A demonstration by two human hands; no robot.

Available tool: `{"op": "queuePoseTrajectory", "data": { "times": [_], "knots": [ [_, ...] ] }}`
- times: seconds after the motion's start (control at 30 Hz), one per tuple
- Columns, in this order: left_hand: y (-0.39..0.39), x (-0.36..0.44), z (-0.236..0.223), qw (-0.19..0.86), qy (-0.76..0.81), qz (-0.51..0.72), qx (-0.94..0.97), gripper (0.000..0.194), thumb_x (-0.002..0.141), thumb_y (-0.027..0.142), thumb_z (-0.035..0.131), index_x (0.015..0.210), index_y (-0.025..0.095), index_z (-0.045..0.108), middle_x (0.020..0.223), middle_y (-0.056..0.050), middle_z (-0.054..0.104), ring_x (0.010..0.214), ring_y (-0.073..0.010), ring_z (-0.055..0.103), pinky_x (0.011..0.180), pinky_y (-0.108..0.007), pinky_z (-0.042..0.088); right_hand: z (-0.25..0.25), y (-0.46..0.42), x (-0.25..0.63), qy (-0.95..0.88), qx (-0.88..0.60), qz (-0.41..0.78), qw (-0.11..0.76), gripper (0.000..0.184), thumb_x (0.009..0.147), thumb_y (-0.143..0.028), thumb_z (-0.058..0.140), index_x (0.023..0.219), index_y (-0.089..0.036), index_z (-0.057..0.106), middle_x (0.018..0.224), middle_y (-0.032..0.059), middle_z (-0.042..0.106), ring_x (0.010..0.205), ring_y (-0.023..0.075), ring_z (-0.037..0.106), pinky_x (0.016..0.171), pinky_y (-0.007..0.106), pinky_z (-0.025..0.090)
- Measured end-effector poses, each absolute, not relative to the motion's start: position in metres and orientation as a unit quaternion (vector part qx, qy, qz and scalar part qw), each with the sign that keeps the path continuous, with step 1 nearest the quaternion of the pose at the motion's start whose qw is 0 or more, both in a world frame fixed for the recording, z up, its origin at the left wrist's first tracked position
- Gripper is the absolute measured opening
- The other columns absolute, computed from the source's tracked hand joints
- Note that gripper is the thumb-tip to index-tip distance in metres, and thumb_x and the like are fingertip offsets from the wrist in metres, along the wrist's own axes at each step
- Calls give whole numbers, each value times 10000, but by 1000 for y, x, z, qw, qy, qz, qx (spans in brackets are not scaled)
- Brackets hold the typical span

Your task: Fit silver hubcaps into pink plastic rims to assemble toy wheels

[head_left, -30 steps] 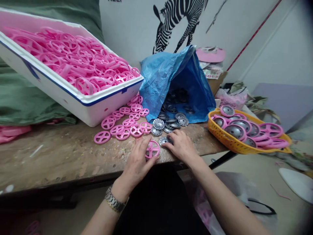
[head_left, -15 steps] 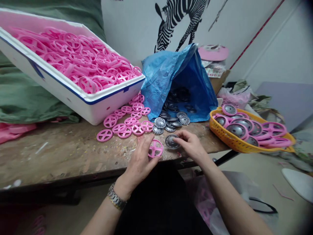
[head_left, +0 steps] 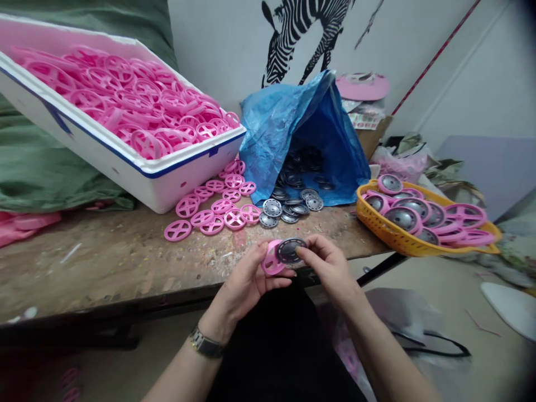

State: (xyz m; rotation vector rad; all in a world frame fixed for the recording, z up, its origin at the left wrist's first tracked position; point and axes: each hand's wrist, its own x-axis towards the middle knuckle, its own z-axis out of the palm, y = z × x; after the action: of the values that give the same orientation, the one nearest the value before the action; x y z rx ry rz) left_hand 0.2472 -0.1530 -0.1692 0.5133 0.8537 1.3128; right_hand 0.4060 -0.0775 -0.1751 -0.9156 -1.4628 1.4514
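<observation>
Extending from the left edge, the desk (head_left: 117, 268) carries a white box (head_left: 184, 188) (upper left) and a blue bag (head_left: 270, 131) (upper centre). Below centre, left hand (head_left: 247, 279) and right hand (head_left: 331, 268) have fingers clamped respectively on a pink wheel (head_left: 272, 263) and an overlapping grey disc (head_left: 287, 253).

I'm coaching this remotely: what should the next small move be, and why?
Probably bring the grey disc in the right hand squarely over the pink wheel in the left hand: they overlap only partly in view, and the yellow basket holds pink wheels with grey centres.
</observation>
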Motion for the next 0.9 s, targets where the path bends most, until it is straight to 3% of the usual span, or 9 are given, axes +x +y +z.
{"op": "queuePoseTrajectory", "data": {
  "times": [0.13,0.3,0.43,0.57,0.73,0.9],
  "knots": [
    [-153,252,-176,704,355,574,221,444,902,430,651,1205,114,574,991,-124,725,791,-227,749,743,-313,611,-181,-88,402,-598,-368,571,425,235,761,-385,742,846,-209,611,800,-8,656,737,157,605,687,275,475],
    [-154,256,-180,700,363,565,243,496,893,459,658,1267,162,524,1012,-109,713,798,-216,748,728,-308,612,-184,-94,404,-605,-361,591,393,334,796,-351,697,1098,-226,633,950,18,713,843,186,653,779,317,502],
    [-157,257,-181,657,418,549,303,448,932,499,575,1235,169,567,1038,-94,684,773,-191,732,715,-306,609,-183,-92,408,-617,-350,598,373,193,797,-343,690,935,-209,676,880,2,696,809,169,632,758,296,480],
    [-161,253,-178,551,502,522,413,415,960,504,514,1150,159,645,1050,-78,665,849,-188,700,751,-300,599,-184,-92,411,-611,-353,598,380,162,774,-326,725,827,-204,633,755,-37,612,729,135,568,686,258,435],
    [-165,248,-168,432,527,453,574,344,984,432,496,1196,199,636,1027,-51,660,915,-189,647,767,-278,564,-182,-99,413,-619,-344,593,383,168,807,-340,711,839,-203,619,747,-38,599,716,130,553,673,254,422],
    [-165,256,-172,387,534,459,596,291,994,390,467,1037,166,649,880,-28,620,769,-147,619,663,-235,544,-182,-106,414,-627,-355,562,405,116,819,-303,686,818,-208,619,721,-41,614,692,128,564,662,249,426]
  ]
}}
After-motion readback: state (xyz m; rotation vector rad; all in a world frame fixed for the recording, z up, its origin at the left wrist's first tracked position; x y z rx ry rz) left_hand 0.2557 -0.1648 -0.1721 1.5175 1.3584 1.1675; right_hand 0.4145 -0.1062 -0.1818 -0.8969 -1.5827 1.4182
